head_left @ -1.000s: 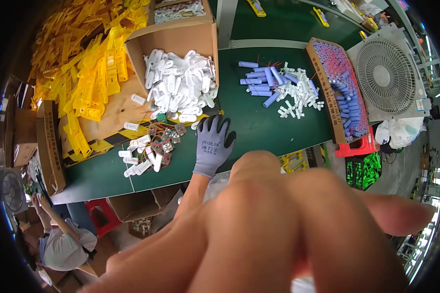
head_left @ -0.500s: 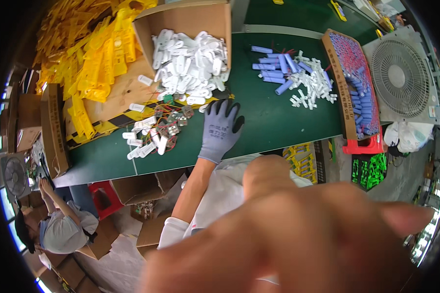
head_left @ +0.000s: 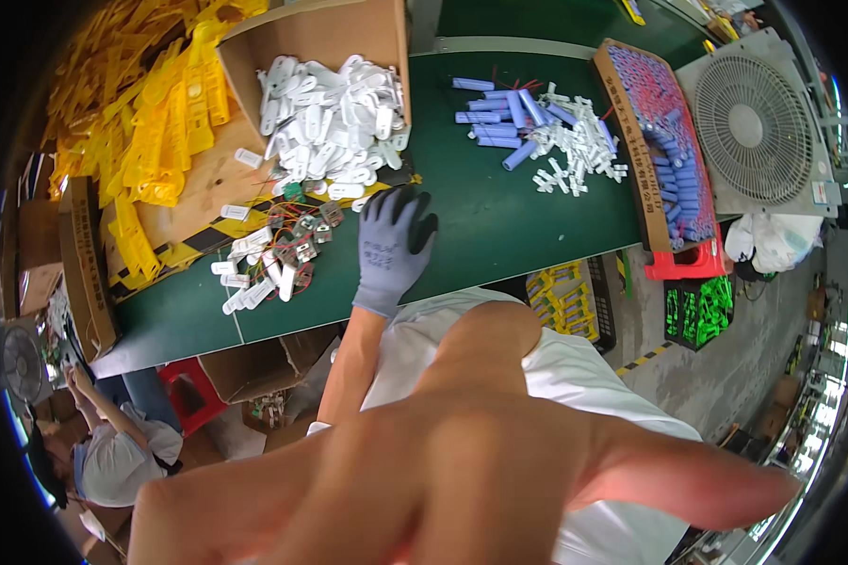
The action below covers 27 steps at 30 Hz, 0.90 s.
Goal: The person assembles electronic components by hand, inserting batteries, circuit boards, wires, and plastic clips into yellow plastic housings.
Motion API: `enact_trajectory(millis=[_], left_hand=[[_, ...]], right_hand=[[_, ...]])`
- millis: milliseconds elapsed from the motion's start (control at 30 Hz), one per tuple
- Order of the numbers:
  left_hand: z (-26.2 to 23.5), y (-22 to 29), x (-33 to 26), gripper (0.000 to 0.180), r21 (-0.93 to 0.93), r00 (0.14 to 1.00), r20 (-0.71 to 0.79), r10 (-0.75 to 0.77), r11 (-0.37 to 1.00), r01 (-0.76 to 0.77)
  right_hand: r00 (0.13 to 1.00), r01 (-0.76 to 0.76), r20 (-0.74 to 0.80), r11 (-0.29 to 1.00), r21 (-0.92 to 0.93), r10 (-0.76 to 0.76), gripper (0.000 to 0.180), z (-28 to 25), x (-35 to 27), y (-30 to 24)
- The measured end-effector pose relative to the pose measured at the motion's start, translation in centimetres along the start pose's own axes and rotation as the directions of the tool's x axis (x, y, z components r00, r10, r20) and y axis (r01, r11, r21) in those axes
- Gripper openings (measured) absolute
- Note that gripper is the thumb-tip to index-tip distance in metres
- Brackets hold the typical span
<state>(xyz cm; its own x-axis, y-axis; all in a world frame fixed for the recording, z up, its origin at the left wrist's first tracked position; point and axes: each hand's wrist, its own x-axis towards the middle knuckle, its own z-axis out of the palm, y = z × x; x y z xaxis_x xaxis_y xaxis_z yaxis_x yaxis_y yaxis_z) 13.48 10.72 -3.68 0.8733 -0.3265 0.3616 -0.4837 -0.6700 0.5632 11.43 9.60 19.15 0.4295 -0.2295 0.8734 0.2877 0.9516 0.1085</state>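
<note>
Gloved fingers (head_left: 381,204), white casings (head_left: 334,127) just beyond

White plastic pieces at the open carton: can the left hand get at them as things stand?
Probably yes. The gloved left hand is just in front, fingers pointing toward the white plastic pieces, which spill from the open side of the carton; nothing visible blocks the way.

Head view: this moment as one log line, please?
left hand: gloved, palm down over green tabletop; right hand: bare, blurred, close-up; nearby: white casings, blue cylindrical cells
</note>
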Motion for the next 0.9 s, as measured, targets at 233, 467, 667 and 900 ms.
enact_trajectory(millis=[233,467,667,900], left_hand=[[-5.0,-2.1,-4.7,0.041,-0.275,0.786,-0.533,-0.314,0.942,0.190],[-14.6,-7.9,-4.8,0.029,0.126,0.730,-0.656,-0.190,0.926,0.355],[-22.2,-20.7,-2.7,0.091,0.255,0.544,-0.739,-0.396,0.584,0.771],[-22.8,-27.8,-3.0,0.072,0.420,0.582,-0.670,-0.461,0.411,0.809]], right_hand=[[0.753,-0.645,-0.415,0.445,-0.621,0.512,0.045,-8.1,-4.3,-6.6],[0.599,-0.114,-0.478,-0.523,-0.845,0.642,0.036,-13.2,-14.7,-6.3],[0.553,-0.166,-0.564,-0.582,-0.796,0.613,0.037,-14.1,-16.6,-6.0],[0.496,-0.115,-0.600,-0.637,-0.762,0.628,0.036,-15.2,-15.8,-5.6]])
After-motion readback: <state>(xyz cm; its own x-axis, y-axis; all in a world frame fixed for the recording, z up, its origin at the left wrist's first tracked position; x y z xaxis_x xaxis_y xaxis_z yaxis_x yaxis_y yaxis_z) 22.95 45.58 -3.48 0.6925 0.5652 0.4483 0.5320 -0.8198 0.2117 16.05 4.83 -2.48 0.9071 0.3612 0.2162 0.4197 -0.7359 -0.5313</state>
